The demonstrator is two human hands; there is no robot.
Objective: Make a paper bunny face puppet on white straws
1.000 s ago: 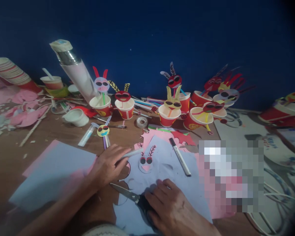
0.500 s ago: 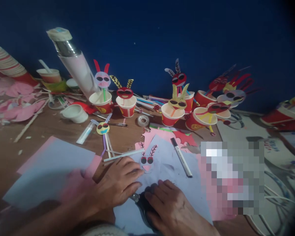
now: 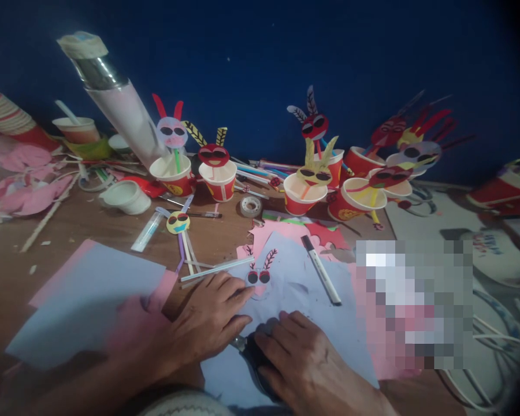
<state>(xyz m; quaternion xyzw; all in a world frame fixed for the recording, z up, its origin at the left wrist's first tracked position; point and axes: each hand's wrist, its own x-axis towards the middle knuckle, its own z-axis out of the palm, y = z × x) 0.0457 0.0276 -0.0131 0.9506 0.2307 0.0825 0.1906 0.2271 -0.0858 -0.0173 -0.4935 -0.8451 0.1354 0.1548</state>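
Note:
My left hand (image 3: 216, 318) lies palm down over the left edge of the pale sheet (image 3: 299, 346), fingers stretched out. Its fingertips reach the lower left of a paper bunny-like face (image 3: 259, 279) with dark round eyes and leaf-patterned ears. Just beyond the knuckles lie pale straws (image 3: 216, 270). My right hand (image 3: 294, 355) is closed round a black-handled tool (image 3: 253, 352), whose metal front end points toward my left thumb. The grip covers much of the tool, so its kind cannot be made out. Right of the face rests a black-and-white marker (image 3: 321, 270).
Red paper cups (image 3: 218, 179) holding paper-faced straw figures stand along the back. A tall flask (image 3: 117, 104) leans at the left. A yellow-faced straw figure (image 3: 178, 223), a tape roll (image 3: 251, 206) and pale blue sheets (image 3: 86, 306) lie on the table. Cables (image 3: 481, 346) run at the right.
The view has shifted slightly, so the cups and flask appear a little higher. My hands keep nearly the same pose, and the tool stays in my right hand.

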